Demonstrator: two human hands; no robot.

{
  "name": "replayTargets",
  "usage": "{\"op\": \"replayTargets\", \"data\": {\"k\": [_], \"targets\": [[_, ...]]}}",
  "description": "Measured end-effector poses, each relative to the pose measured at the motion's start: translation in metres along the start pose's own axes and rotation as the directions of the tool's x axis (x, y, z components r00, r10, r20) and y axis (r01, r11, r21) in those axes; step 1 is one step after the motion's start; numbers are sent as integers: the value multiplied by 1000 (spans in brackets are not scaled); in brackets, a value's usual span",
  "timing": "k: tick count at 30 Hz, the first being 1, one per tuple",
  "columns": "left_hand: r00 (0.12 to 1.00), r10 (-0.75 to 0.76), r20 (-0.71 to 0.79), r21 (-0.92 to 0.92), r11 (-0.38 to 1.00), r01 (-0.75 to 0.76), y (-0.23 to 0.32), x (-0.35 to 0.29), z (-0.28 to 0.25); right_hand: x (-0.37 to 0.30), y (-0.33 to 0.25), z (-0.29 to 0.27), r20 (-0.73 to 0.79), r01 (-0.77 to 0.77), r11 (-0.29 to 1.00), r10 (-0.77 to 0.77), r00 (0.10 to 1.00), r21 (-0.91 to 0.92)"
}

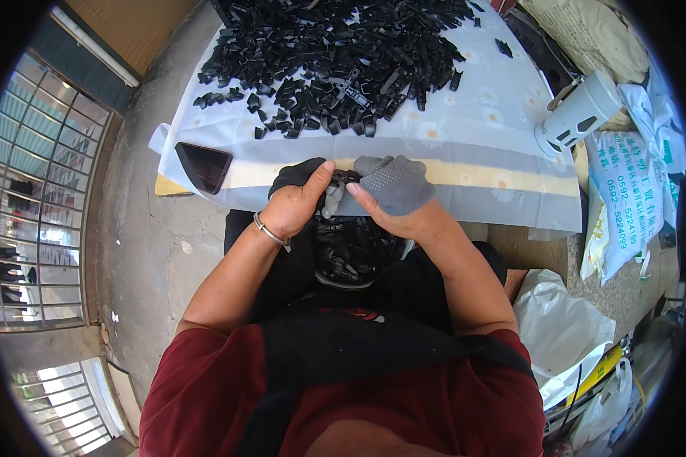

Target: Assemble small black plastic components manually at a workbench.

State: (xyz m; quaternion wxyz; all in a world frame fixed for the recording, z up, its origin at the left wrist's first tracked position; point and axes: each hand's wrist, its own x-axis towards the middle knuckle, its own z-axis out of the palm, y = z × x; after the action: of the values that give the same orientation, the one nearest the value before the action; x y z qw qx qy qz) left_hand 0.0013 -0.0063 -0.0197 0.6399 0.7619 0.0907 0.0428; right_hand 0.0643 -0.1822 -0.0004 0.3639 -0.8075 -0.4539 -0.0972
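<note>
Both hands meet at the near edge of the table, over my lap. My left hand [301, 194], partly covered by a black glove and with a bracelet at the wrist, is closed on a small black plastic part [344, 177]. From the other side my right hand [392, 186], in a grey dotted glove that leaves the thumb bare, grips the same part. Fingers hide most of it. Below the hands, a round container [346, 286] in my lap holds many similar black parts [351, 247]. A large heap of black plastic parts [320, 68] spreads over the far table.
A dark phone [203, 166] lies at the left of the table cover [465, 152]. On the right stands a white cup-like container [579, 114]. Printed plastic bags [621, 198] and a white bag [560, 327] crowd the right side. A barred window [42, 190] is at left.
</note>
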Motion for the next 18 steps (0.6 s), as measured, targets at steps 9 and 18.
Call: {"op": "replayTargets", "data": {"k": [9,18], "targets": [[999,31,9,-2,1000,-31,9,-3,-2,-1,-2,-3,-43,12,999,-14,999,-33],[1000,-7,-7,-83,997,6,14,-5,-2,-2,-4,-7,-4,-14,999,14,1000,43]]}}
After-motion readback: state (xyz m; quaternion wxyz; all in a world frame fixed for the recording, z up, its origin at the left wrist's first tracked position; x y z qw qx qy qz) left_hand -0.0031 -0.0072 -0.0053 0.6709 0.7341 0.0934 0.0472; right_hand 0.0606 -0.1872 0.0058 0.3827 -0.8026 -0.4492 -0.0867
